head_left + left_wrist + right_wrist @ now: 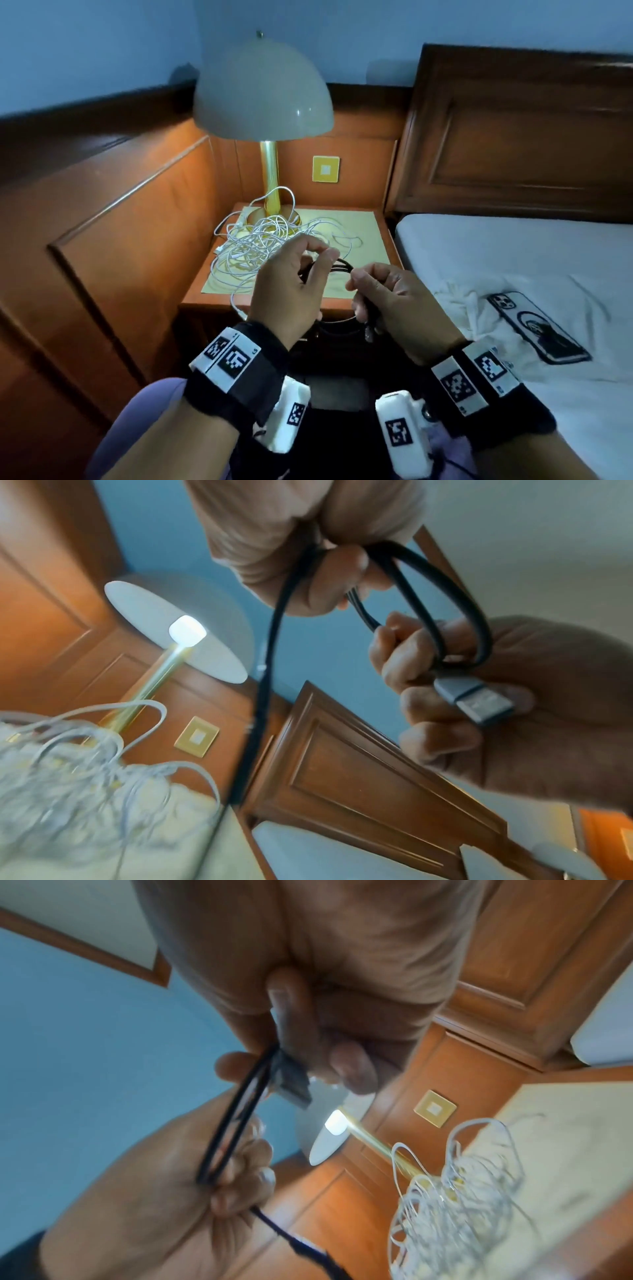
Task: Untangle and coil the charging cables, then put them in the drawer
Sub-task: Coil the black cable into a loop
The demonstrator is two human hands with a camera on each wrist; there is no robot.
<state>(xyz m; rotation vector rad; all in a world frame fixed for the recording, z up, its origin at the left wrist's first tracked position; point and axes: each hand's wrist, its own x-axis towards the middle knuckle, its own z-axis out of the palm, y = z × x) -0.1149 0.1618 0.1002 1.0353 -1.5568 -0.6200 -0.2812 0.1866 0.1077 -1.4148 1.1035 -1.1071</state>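
A black cable (339, 266) is gathered into loops between my two hands, in the air in front of the nightstand (212, 301). My left hand (320, 262) pinches the loops at their top. My right hand (359, 286) grips the other side of the loops (455, 610), and the grey USB plug (476, 702) lies against its fingers. In the right wrist view the same black cable (232, 1131) runs from my right fingers down into my left hand (240, 1180). A tangle of white cables (260, 246) lies on the nightstand top beside the lamp base. The drawer is in shadow below.
A lit lamp (263, 85) with a brass stem stands at the back of the nightstand. Wood panelling closes in the left side. A bed (513, 246) lies to the right, with a phone (537, 325) and a white cloth on it.
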